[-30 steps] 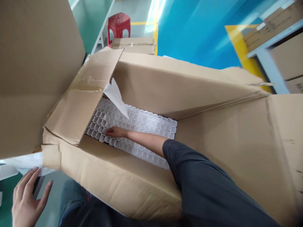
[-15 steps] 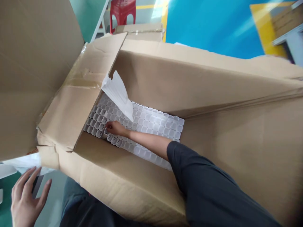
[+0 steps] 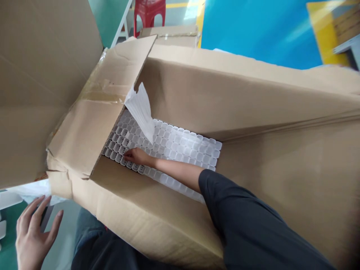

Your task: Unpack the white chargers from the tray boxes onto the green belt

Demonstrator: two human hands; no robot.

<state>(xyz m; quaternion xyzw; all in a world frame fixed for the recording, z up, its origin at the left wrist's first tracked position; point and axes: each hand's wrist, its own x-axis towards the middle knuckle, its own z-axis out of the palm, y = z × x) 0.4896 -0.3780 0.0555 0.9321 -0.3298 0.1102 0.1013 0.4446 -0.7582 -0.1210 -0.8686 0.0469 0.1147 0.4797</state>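
Observation:
A big open cardboard box (image 3: 157, 213) lies in front of me, its bottom packed with rows of small clear plastic cups (image 3: 180, 144). My right hand (image 3: 137, 156) reaches deep into the box in a dark sleeve. Its fingers rest curled on the cups near the box's left end; whether they grip one I cannot see. A white sheet of paper (image 3: 142, 110) sticks up from the cups just beyond that hand. My left hand (image 3: 33, 236) hovers outside the box at the lower left, fingers spread, holding nothing.
A large box flap (image 3: 42, 82) stands up at the left. A smaller flap (image 3: 95, 112) hangs over the box's left end. A red stool (image 3: 149, 9) and another carton (image 3: 171, 35) sit beyond. Shelving with cartons (image 3: 347, 26) is at the far right.
My right hand has shifted slightly along the cups and its fingers have curled. The left hand stays spread outside the box. The view has drifted a little.

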